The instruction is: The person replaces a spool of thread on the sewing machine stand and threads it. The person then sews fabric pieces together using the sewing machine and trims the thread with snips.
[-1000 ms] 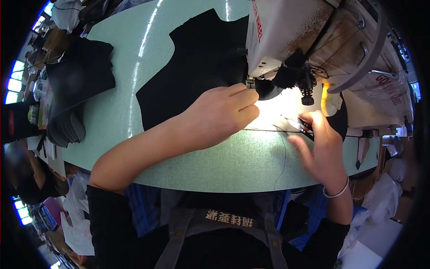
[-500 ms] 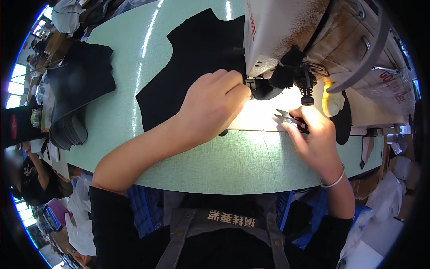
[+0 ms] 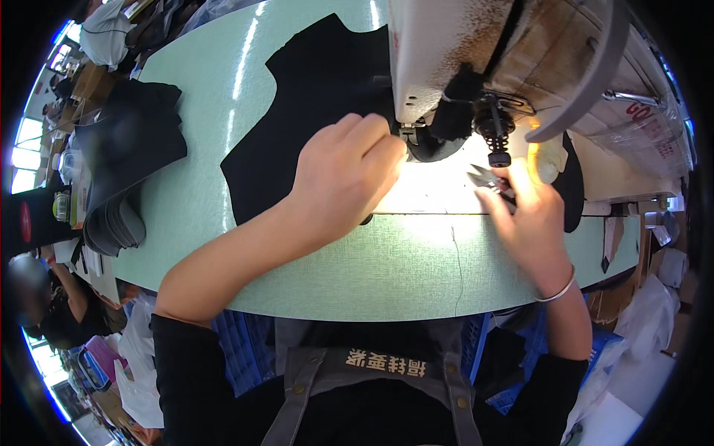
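My left hand (image 3: 348, 172) is closed, its fingers pinched at the edge of a black fabric piece (image 3: 312, 82) beside the sewing machine's presser foot (image 3: 408, 134); the fingertips are partly hidden. The fabric lies flat, with curved cut edges, and runs under the machine head (image 3: 428, 52). Small dark thread snips (image 3: 487, 178) sit in my closed right hand (image 3: 532, 219), blades pointing left over the brightly lit machine bed (image 3: 431, 186). Just above that hand hangs a black spring tension knob (image 3: 497, 137). A loose dark thread (image 3: 457, 256) trails down the green tabletop (image 3: 357, 275).
At the left table edge lie dark fabric pieces (image 3: 134, 134) and a stack of grey cut pieces (image 3: 115, 227). Another black piece (image 3: 573, 186) rests right of my right hand. Blue crates (image 3: 242, 346) stand below the table. A person (image 3: 71, 297) sits at far left.
The view has shifted slightly, so the machine appears further left. My right hand with the snips has moved up and right, closer below the knob. My left hand stays at the fabric edge.
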Demonstrator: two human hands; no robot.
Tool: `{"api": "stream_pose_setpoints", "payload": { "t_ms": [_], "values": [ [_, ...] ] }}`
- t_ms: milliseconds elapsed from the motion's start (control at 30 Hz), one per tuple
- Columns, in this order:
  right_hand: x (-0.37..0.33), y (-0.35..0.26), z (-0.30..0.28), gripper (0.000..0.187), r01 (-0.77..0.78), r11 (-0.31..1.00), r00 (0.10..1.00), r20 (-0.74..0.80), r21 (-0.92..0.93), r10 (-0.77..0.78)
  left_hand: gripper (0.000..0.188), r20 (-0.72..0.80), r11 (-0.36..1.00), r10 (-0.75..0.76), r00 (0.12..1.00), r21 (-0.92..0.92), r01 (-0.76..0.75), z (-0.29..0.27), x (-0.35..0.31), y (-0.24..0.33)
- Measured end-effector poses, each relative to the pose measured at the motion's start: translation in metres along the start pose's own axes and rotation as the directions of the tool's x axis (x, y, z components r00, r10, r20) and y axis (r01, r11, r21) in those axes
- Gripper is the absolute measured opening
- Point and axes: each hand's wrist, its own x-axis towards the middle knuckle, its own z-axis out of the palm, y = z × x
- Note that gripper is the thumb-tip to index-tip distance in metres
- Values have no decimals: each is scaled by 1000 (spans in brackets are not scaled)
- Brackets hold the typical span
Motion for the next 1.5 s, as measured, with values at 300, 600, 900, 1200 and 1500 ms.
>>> {"api": "stream_pose_setpoints", "payload": {
  "t_ms": [300, 600, 900, 1200, 1500],
  "values": [
    [18, -14, 22, 33, 578, 794, 796, -85, -191, -600, 11, -106, 967, -248, 963, -81, 240, 26, 3, -4],
    [28, -10, 37, 32, 510, 839, 838, -108, -188, -534, 13, -135, 925, -329, 935, -244, 291, 36, 2, -6],
    [27, -12, 35, 31, 491, 858, 860, -72, -152, -505, 16, -145, 935, -315, 938, -215, 281, 38, 1, -6],
    [27, -12, 34, 32, 477, 869, 869, -74, -131, -489, 15, -135, 925, -333, 933, -236, 297, 37, 2, -5],
    [26, -14, 33, 31, 467, 877, 878, -56, -118, -475, 14, -125, 915, -347, 929, -261, 307, 39, 2, -6]
  ]
}}
